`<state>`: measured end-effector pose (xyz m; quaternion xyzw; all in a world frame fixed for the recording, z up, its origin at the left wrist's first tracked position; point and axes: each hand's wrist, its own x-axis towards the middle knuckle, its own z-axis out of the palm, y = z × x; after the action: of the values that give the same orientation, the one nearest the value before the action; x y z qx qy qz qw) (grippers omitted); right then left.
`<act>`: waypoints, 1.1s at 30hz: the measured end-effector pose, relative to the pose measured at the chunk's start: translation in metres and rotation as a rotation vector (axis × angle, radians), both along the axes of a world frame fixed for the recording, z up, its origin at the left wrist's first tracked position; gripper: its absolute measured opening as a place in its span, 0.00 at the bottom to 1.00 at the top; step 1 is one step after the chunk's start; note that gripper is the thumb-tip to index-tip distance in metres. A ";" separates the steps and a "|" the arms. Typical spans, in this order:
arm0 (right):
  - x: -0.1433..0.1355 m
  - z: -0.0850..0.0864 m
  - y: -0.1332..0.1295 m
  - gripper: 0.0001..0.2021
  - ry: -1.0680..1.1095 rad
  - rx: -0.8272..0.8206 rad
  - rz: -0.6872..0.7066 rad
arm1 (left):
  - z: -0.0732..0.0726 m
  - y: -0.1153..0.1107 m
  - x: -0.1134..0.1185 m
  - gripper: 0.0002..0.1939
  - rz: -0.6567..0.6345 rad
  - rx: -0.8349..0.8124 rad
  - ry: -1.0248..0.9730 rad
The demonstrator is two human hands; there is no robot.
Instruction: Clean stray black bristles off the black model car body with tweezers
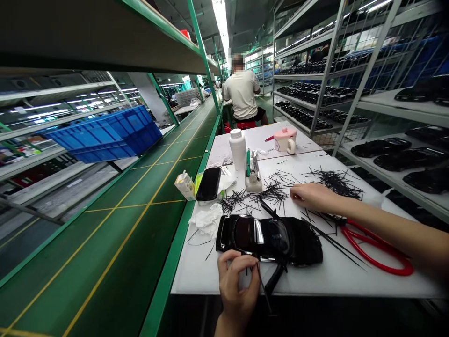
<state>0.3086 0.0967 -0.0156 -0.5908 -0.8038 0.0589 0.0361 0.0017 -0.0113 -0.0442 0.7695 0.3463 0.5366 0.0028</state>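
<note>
**On the white table [196, 281]: black model car [270, 238], doors spread**

Left hand [235, 281] at car's near side, fingertips pinched on a thin strip [263, 284]. Right hand [308, 196] beyond, fingers curled beside loose black strips [338, 183]; cannot tell if gripping any.

On the tabletop [196, 278]: one black model car [268, 239], one red-handled tool [403, 270], one phone [209, 184], one white bottle [238, 150], one lidded cup [283, 141], one small box [184, 186], dozens of thin black strips [335, 181] (too tangled for an exact count). Beyond it, one seated person [241, 93].
</note>
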 end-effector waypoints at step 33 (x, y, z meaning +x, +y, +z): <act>-0.073 0.057 -0.087 0.08 0.707 -0.276 0.498 | -0.001 -0.018 0.012 0.09 0.106 0.120 0.148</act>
<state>0.2359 0.0094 0.0410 -0.3223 -0.8443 0.3709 0.2141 0.0137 -0.0288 -0.0452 0.7863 0.3533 0.4975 -0.0972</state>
